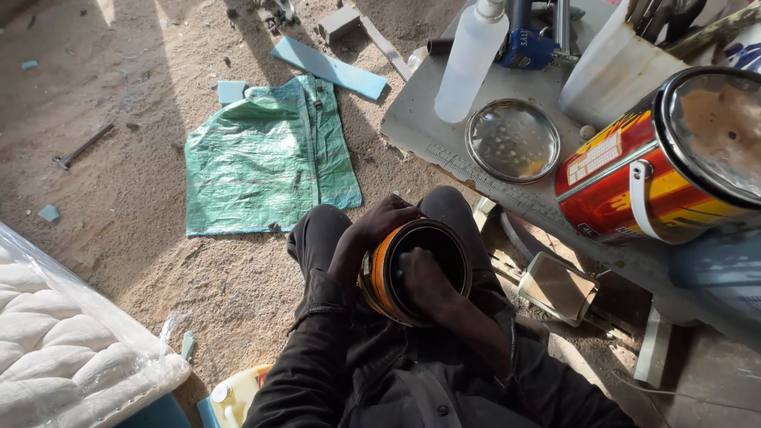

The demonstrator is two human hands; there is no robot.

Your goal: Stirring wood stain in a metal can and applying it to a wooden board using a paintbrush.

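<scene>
A large red and yellow tin with a white label patch lies tilted on the grey board, beside a white plastic bottle. Below, an orange-banded tin sits in the person's lap. A yellow jug stands by a plastic-wrapped white mattress.

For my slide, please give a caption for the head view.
Left hand steadies an orange can while right hand reaches inside, beside a cluttered bench.

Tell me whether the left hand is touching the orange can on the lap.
Touching. The head view shows the left hand wrapped over the outer wall and rim of the orange can, with no gap; the right hand reaches inside it.
</scene>
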